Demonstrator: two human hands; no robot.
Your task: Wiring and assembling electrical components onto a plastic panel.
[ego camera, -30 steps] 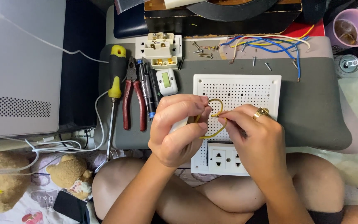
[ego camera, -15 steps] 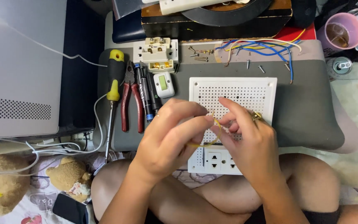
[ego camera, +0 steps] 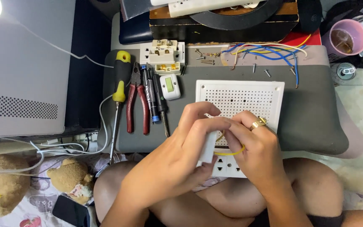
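My left hand (ego camera: 185,147) grips a small white electrical part (ego camera: 208,148) over the lower edge of a white perforated board (ego camera: 240,94). My right hand (ego camera: 259,153), with a gold ring, pinches a yellow wire (ego camera: 232,152) that loops from between the fingers next to that part. Both hands meet above a white socket panel (ego camera: 227,168) that rests against my lap. The wire's ends are hidden by my fingers.
On the grey pad (ego camera: 311,109) lie a yellow-handled screwdriver (ego camera: 118,88), red pliers (ego camera: 137,105), two dark pens, a small white switch (ego camera: 170,86), a white socket module (ego camera: 162,56), loose screws and blue, yellow and white wires (ego camera: 269,52). A pink cup (ego camera: 349,38) stands far right; teddy bears lie at lower left.
My hands have drawn closer to me, down to the board's lower edge. The left hand now shows a white part in its grip, and the yellow wire loop has shifted lower.
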